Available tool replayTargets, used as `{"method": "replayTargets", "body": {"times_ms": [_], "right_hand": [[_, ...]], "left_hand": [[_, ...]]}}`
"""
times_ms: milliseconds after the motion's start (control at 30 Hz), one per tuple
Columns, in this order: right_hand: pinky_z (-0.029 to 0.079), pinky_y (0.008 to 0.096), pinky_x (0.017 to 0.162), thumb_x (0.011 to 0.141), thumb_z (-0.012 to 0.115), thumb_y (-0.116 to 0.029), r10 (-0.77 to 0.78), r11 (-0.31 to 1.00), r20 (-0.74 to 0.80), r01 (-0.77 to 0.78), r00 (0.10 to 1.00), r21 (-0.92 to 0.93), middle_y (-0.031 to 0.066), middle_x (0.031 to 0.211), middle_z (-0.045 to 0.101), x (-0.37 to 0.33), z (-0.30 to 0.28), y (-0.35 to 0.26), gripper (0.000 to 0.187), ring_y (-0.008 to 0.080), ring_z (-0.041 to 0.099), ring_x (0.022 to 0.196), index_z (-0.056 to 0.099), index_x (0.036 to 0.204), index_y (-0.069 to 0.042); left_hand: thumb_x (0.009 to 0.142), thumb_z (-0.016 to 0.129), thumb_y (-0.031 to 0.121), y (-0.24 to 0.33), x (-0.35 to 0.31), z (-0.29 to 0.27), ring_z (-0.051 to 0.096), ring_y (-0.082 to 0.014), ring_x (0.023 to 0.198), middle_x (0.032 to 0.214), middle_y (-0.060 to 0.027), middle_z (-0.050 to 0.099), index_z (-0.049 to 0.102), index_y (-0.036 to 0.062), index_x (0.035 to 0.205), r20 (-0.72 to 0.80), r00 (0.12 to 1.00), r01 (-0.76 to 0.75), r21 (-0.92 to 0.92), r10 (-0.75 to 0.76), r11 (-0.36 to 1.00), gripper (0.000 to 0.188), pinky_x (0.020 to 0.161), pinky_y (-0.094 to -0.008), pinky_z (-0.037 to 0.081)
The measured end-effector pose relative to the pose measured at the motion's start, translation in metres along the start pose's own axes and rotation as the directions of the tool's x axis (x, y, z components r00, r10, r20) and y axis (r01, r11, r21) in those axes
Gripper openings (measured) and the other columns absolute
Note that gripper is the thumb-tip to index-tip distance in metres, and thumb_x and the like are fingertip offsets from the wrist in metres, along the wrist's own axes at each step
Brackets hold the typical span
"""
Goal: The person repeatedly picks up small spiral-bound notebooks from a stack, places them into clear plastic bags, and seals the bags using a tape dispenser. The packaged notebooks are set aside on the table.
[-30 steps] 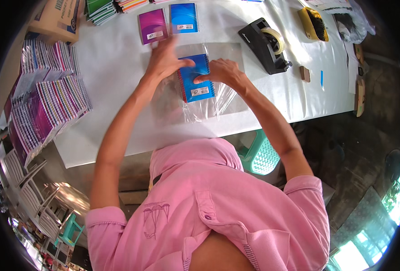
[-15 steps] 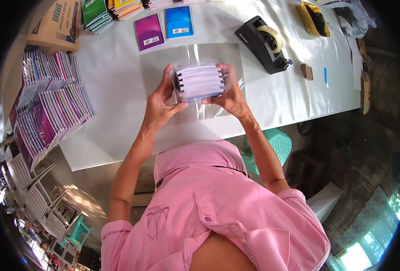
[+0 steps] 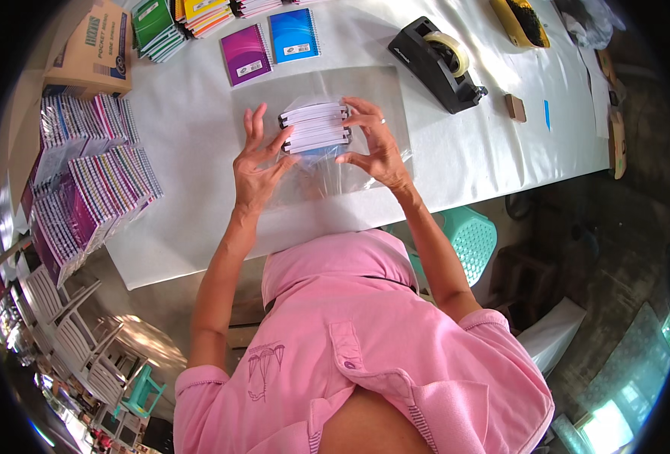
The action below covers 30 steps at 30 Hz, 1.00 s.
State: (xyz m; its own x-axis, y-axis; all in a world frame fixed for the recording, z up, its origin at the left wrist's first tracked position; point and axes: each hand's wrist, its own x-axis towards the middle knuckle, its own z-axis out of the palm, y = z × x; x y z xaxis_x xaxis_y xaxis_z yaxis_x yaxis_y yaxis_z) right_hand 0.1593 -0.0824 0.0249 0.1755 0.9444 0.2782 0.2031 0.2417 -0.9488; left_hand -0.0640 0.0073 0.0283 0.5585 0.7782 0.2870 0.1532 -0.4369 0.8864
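A small stack of spiral notebooks (image 3: 314, 129), white page edges facing up, stands between my hands over clear plastic sheeting (image 3: 274, 185). Loose film creases around its near side. My left hand (image 3: 258, 168) has its thumb and index finger at the stack's left end, while its other fingers stick up apart. At the opposite end, my right hand (image 3: 376, 147) curls round the stack, fingers at the far corner and thumb near the lower one. Beyond lie a purple notebook (image 3: 246, 54) and a blue notebook (image 3: 295, 35), flat on the white-covered table (image 3: 176, 219).
A black tape dispenser (image 3: 437, 64) sits right of the sheeting, with a brown block (image 3: 515, 107) and a blue strip (image 3: 547, 116) beyond. Bundled notebooks (image 3: 100, 197) and a cardboard box (image 3: 91, 49) line the left. A yellow container (image 3: 522, 23) stands far right; a green stool (image 3: 467, 242) is below the table.
The stack and both hands have shifted a little left over the sheeting. My left hand's outer fingers have come off the stack and spread. The view has shifted slightly too.
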Motion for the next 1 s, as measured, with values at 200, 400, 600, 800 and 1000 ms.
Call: {"method": "replayTargets", "body": {"times_ms": [200,400,600,800,1000], "right_hand": [[0.035,0.0483,0.107,0.055,0.089,-0.025,-0.055,0.997,-0.119,0.048,0.991,-0.062,0.0144,0.141,0.041,-0.002,0.007,-0.001,0.066,0.0337,0.04,0.131,0.06,0.113,-0.011],[0.037,0.0475,0.106,0.055,0.088,-0.024,-0.052,0.986,-0.052,0.043,0.997,-0.159,0.0153,0.142,0.041,-0.003,0.009,0.0,0.062,0.0355,0.039,0.13,0.061,0.11,-0.012],[0.038,0.0452,0.104,0.061,0.086,-0.018,-0.067,0.977,-0.066,0.052,0.996,-0.206,0.0149,0.135,0.046,0.007,0.022,-0.013,0.042,0.0335,0.044,0.126,0.068,0.098,-0.011],[0.045,0.0408,0.09,0.067,0.083,-0.017,0.006,0.973,-0.065,-0.021,0.998,-0.231,0.0132,0.113,0.06,0.025,0.013,-0.026,0.025,0.0282,0.057,0.107,0.071,0.088,-0.01],[0.044,0.0332,0.084,0.07,0.08,-0.014,0.142,0.964,-0.015,-0.142,0.99,-0.226,0.0043,0.096,0.065,0.052,0.0,-0.031,0.022,0.0182,0.061,0.095,0.073,0.091,-0.01]], "left_hand": [[0.063,0.084,0.01,0.024,0.018,-0.012,0.017,-0.0348,0.144,0.15,-0.0116,0.035,0.071,0.0141,0.111,-0.038,0.999,0.037,0.074,-0.034,0.997,0.05,0.112,-0.0454,0.031],[0.061,0.084,0.012,0.004,0.006,-0.008,0.017,-0.0395,0.142,0.149,-0.008,0.038,0.072,0.0212,0.11,0.015,0.996,-0.084,0.201,0.083,0.976,0.051,0.11,-0.0468,0.035],[0.066,0.082,0.02,0.023,0.034,-0.015,0.02,-0.0406,0.14,0.146,0.0007,0.042,0.074,0.03,0.105,0.165,0.97,-0.234,0.411,0.181,0.881,0.041,0.11,-0.0494,0.032],[0.073,0.078,0.028,0.028,0.052,-0.027,0.02,-0.0387,0.141,0.143,0.0058,0.046,0.074,0.03,0.103,0.293,0.933,-0.333,0.477,0.21,0.813,0.031,0.111,-0.0485,0.03],[0.073,0.078,0.022,0.012,0.069,-0.02,0.026,-0.0314,0.141,0.141,0.002,0.049,0.073,0.0203,0.107,0.158,0.985,-0.096,0.16,0.07,0.983,0.034,0.112,-0.0436,0.029]]}}
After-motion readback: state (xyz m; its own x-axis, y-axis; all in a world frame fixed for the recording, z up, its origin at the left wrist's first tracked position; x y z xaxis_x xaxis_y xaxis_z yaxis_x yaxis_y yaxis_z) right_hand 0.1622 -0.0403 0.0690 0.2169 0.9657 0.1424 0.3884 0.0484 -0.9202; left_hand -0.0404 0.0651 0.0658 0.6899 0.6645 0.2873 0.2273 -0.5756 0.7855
